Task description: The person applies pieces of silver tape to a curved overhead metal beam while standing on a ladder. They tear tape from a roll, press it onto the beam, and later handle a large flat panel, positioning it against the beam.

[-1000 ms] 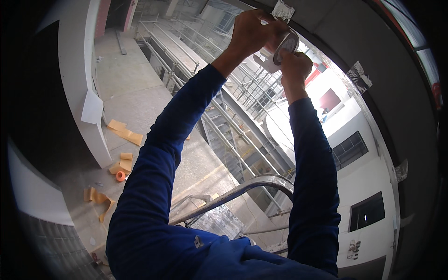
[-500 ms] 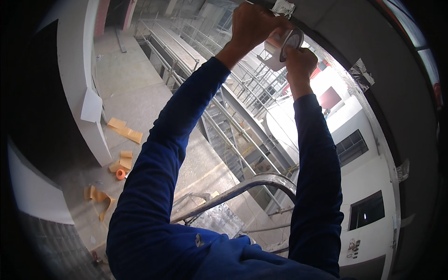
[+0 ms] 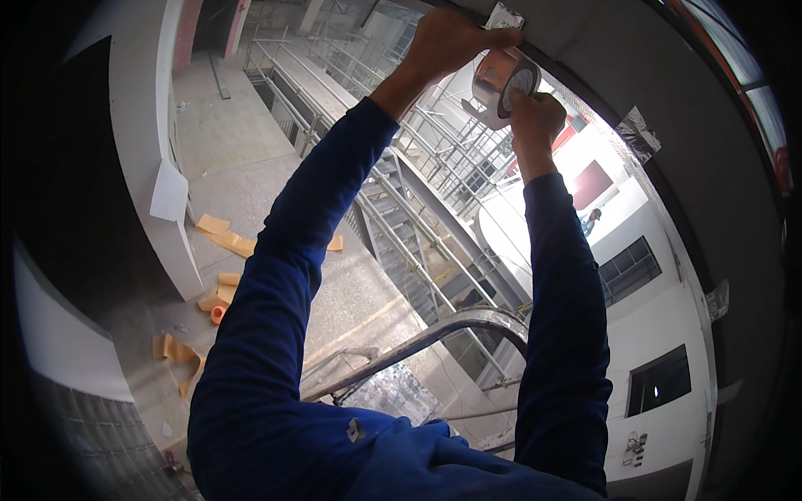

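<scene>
Both my arms, in blue sleeves, reach up. My right hand [image 3: 537, 121] is closed on a wide roll of shiny foil tape [image 3: 494, 77], its fingers at the core. A pale strip curls off the roll's lower side. My left hand [image 3: 447, 43] is just above and left of the roll, fingers curled and thumb stretched right across the lower edge of a foil patch [image 3: 506, 17]. What lies under its fingers is hidden. The patch sits on the edge of a dark grey panel [image 3: 597, 58].
More foil patches [image 3: 639, 134] stick along the panel. A curved metal rail [image 3: 443, 327] stands close before my body. Scaffold poles [image 3: 418, 250] and a metal stair [image 3: 388, 209] lie beyond. Brown paper [image 3: 221, 234] and an orange roll [image 3: 218, 315] lie on the floor. A person [image 3: 591, 220] is far off.
My left hand has shifted slightly left, and its thumb now points right, with more of the tape roll showing below it. My right hand has moved slightly down and left with the roll.
</scene>
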Motion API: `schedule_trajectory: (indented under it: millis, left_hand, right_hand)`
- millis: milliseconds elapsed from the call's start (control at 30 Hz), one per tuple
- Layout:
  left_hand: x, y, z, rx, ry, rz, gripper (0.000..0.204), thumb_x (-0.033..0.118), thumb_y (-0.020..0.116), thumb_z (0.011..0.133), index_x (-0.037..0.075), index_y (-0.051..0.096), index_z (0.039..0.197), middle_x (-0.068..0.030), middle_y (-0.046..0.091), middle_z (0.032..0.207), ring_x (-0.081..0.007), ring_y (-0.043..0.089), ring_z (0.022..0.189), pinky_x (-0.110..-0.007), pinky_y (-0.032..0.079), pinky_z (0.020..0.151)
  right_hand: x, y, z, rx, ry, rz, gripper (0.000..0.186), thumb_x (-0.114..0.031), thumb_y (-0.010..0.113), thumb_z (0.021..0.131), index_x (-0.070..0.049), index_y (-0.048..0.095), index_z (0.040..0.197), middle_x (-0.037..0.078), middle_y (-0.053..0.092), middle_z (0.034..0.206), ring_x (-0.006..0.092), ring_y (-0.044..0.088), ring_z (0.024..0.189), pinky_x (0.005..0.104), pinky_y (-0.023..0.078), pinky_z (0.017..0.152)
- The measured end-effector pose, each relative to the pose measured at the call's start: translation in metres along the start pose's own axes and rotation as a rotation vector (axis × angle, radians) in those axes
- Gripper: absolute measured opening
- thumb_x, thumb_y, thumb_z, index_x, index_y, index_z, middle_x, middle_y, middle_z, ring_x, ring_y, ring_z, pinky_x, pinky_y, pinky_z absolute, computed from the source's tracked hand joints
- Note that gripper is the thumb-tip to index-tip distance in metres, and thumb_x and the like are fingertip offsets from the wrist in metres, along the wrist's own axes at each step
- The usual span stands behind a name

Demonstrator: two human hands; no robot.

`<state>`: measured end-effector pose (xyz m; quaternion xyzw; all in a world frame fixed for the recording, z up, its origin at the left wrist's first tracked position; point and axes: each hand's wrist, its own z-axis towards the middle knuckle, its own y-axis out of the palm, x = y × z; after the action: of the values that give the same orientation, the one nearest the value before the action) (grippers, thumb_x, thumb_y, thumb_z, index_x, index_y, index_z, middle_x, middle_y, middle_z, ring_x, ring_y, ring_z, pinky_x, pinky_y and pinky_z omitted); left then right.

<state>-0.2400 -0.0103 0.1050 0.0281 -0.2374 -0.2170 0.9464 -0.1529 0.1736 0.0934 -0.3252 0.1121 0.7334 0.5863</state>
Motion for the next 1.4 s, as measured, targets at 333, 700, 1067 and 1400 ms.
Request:
schedule_trajectory:
  millis: [333,700,1067,1400]
  left_hand:
    - [0.014,0.009,0.006,0.07,-0.25,-0.093,0.053,0.053,0.079,0.086,0.0,0.081,0.081,-0.0116,0.077,0.075,-0.0198,0.074,0.072,-0.034,0.055,0.07]
    - [0.011,0.002,0.021,0.098,-0.383,0.032,0.054,0.059,0.072,0.088,0.007,0.081,0.079,-0.0123,0.074,0.07,-0.0235,0.073,0.071,-0.039,0.055,0.071]
    - [-0.024,0.005,-0.016,-0.056,-0.325,-0.361,0.029,0.027,0.082,0.092,0.006,0.08,0.111,-0.0068,0.078,0.104,-0.0172,0.07,0.082,-0.035,0.051,0.083]
    - [-0.021,0.036,-0.024,-0.004,-0.362,-0.729,0.022,0.015,0.078,0.094,-0.001,0.073,0.108,-0.0078,0.074,0.094,-0.0148,0.07,0.084,-0.029,0.055,0.075]
  right_hand:
    - [-0.012,0.0,-0.009,-0.002,-0.02,-0.065,0.032,-0.019,0.076,0.079,0.01,0.077,0.091,0.023,0.077,0.085,0.0295,0.075,0.08,0.0407,0.056,0.079]
    - [-0.004,-0.003,-0.004,-0.007,0.035,-0.031,0.032,-0.016,0.076,0.076,0.011,0.075,0.093,0.022,0.076,0.089,0.0281,0.075,0.082,0.0395,0.057,0.08]
    - [-0.006,0.0,-0.008,-0.007,0.04,0.035,0.032,-0.017,0.075,0.073,0.011,0.077,0.09,0.025,0.076,0.088,0.0324,0.076,0.082,0.041,0.058,0.081]
    - [-0.003,-0.003,-0.005,-0.015,0.061,-0.024,0.031,-0.016,0.072,0.073,0.012,0.075,0.083,0.028,0.075,0.085,0.0349,0.077,0.083,0.043,0.058,0.08]
